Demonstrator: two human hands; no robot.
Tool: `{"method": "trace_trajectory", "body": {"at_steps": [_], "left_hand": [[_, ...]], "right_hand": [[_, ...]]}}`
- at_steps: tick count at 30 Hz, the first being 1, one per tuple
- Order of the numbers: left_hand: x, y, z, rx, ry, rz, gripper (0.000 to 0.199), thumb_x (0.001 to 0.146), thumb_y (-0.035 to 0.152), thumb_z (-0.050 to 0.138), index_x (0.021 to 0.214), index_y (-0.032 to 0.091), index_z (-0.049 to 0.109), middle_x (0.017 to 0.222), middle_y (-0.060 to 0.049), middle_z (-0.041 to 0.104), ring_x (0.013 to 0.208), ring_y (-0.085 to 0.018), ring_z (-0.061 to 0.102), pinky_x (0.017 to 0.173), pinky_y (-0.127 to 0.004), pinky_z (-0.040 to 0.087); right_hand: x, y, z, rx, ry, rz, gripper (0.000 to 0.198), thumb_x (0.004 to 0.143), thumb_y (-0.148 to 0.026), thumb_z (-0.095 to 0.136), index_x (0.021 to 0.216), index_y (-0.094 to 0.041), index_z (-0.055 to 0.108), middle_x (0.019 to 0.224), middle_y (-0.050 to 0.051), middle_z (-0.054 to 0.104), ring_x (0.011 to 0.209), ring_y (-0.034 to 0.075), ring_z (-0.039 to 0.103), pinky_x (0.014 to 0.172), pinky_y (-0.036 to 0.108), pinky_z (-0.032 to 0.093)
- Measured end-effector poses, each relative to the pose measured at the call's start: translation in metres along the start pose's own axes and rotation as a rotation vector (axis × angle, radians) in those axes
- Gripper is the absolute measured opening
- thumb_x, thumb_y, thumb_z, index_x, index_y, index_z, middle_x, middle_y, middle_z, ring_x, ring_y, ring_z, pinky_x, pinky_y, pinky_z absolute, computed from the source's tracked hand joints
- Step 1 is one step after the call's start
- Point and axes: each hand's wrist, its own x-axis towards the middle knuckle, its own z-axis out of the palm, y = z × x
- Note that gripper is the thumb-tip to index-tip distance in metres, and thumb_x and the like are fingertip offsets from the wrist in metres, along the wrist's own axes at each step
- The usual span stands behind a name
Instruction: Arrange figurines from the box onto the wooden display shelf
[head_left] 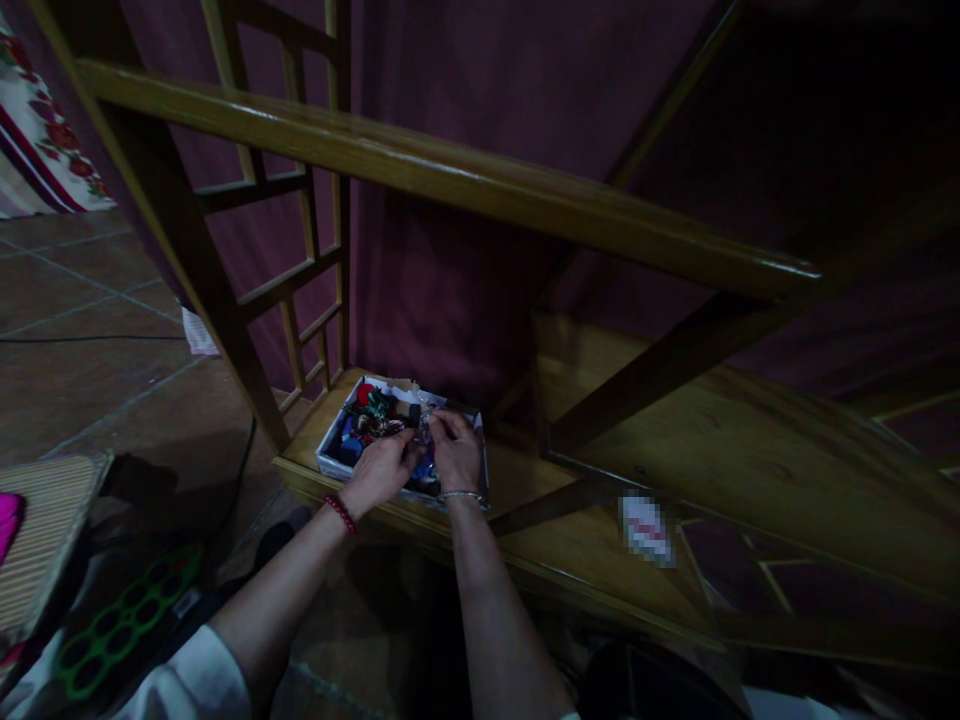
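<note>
A shallow white box (326,468) sits on the wooden shelf, filled with small mixed items. Among them are a red round piece (365,394), a shiny green tinsel-like piece (379,403) and a blue piece (349,449). My left hand (381,468), with a red bead bracelet (341,513) at the wrist, reaches over the box's near side, its fingers curled together. What they pinch is too small to name. Beside it, my right hand (456,452), wearing a silver bracelet (461,494), has thumb and fingers closed at a clear, shiny crinkled piece (425,408).
A wooden rail (450,180) crosses above the shelf (525,480), with a lattice panel (292,270) on the left and purple fabric (442,290) behind. Lower left are a green rack with round holes (124,620) and a woven-topped seat (52,530). A cable (90,339) crosses the tiled floor.
</note>
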Motion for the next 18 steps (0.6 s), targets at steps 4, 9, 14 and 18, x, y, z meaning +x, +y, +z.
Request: {"method": "trace_trajectory", "body": {"at_steps": [4, 9, 14, 18], "left_hand": [[0.003, -0.005, 0.002, -0.035, 0.036, -0.045, 0.022, 0.082, 0.022, 0.04, 0.094, 0.018, 0.057, 0.079, -0.005, 0.064, 0.071, -0.016, 0.06, 0.062, -0.024, 0.041], [0.005, -0.007, 0.0, -0.161, 0.041, -0.082, 0.02, 0.078, 0.013, 0.04, 0.087, 0.017, 0.058, 0.072, -0.002, 0.062, 0.066, -0.013, 0.058, 0.061, -0.023, 0.042], [0.007, -0.008, 0.002, -0.379, -0.01, -0.146, 0.025, 0.081, 0.015, 0.037, 0.093, 0.017, 0.059, 0.073, -0.002, 0.064, 0.06, -0.011, 0.059, 0.058, -0.022, 0.046], [0.009, -0.011, 0.008, -0.436, -0.002, -0.161, 0.027, 0.082, 0.02, 0.038, 0.099, 0.017, 0.059, 0.076, -0.003, 0.066, 0.059, -0.012, 0.06, 0.058, -0.023, 0.048]], "right_hand": [[-0.004, -0.004, 0.003, -0.039, -0.047, -0.017, 0.02, 0.074, -0.033, 0.049, 0.085, -0.024, 0.062, 0.088, -0.001, 0.068, 0.08, 0.014, 0.061, 0.077, 0.027, 0.047], [-0.008, -0.007, 0.0, -0.045, -0.103, -0.07, 0.022, 0.076, -0.029, 0.047, 0.091, -0.025, 0.062, 0.093, -0.002, 0.067, 0.085, 0.014, 0.061, 0.08, 0.027, 0.046], [-0.006, -0.004, -0.009, -0.067, -0.106, -0.083, 0.025, 0.078, -0.032, 0.044, 0.094, -0.024, 0.061, 0.094, -0.001, 0.067, 0.086, 0.014, 0.06, 0.079, 0.027, 0.047], [-0.002, 0.001, -0.019, -0.103, -0.05, -0.062, 0.026, 0.078, -0.031, 0.043, 0.094, -0.021, 0.061, 0.093, 0.001, 0.066, 0.085, 0.014, 0.06, 0.08, 0.028, 0.046]]}}
